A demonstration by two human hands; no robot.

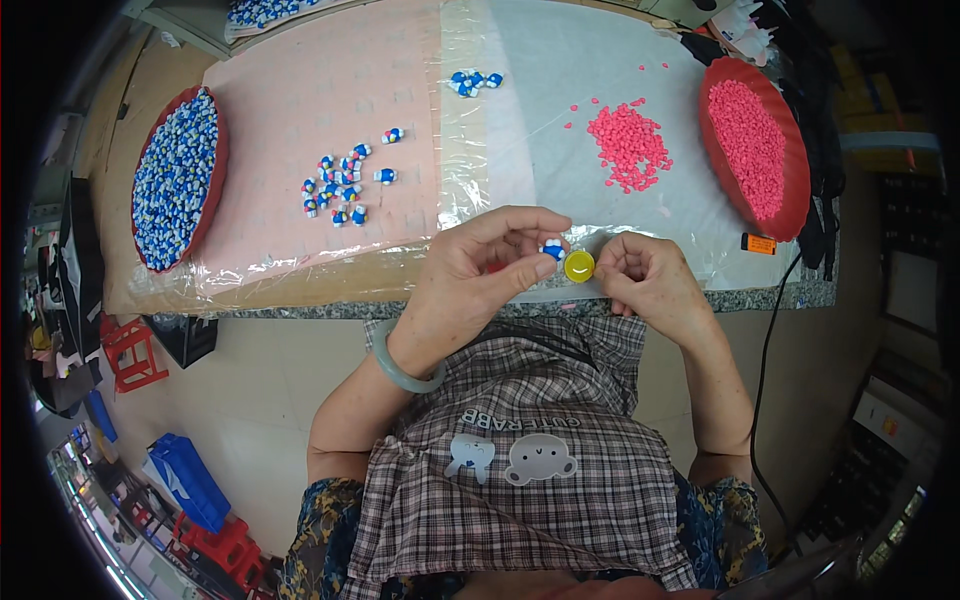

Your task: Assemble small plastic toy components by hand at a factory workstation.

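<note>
- The left hand (490,265) is doing the holding: thumb and fingers are closing to a narrow pinch, gripping one tiny blue-and-white figure (553,251) at the tips, above the table's near edge.
- A patch of red is peeking out between that hand's fingers, too covered to identify.
- Opposite, the right hand (650,280) is curling its fingers inward, tips bunching close together; whether they are pinching anything, I am not able to tell.
- Between the hands, a round yellow disc (579,267) is sitting just beside the right fingertips and the figure.
- On to the writing! Pale lettering (508,419) is running upside down across the checked apron (520,530), above a rabbit and a rounded grey animal face.
- Over right, an orange-and-black packet (759,243) is lying near the red bowl (794,170); its markings are showing too small for reading.
- That bowl is brimming with pink pieces, and a loose pink pile (630,145) is spreading beside it.
- Far left, another red bowl (221,150) is holding heaps of blue-and-white figures.
- Nearer the middle, a loose group (340,180) is scattering over the pinkish sheet, several figures showing pink spots.
- A smaller cluster (472,82) is resting farther back.
</note>
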